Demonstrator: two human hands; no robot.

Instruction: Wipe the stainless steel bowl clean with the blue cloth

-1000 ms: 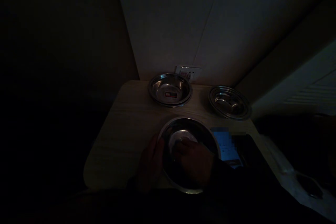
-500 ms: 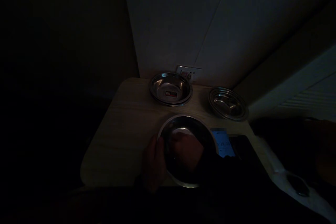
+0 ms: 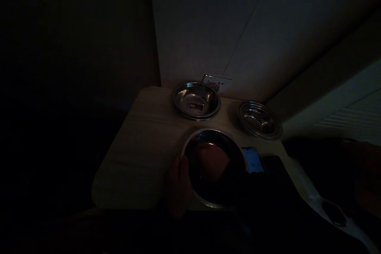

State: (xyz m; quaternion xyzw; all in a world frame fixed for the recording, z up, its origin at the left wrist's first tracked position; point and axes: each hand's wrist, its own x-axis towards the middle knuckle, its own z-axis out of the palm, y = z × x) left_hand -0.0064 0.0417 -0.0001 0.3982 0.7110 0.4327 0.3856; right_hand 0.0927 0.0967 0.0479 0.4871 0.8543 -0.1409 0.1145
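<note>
Touching the rim of a metal bowl (image 3: 232, 147) on the bench (image 3: 139, 151) with the left hand (image 3: 178, 184), reaching inside with the right hand (image 3: 212, 162). Cannot tell grasping fingers from loose ones, either side. Apparently partway through, without any visible finished or remaining portion.

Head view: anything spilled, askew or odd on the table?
Only the lit phone: it's right beside the large bowl with the right hand in it, so it might get bumped. No spill on the table or damage shows, but it's very dark; can't tell what's under that hand.
</note>
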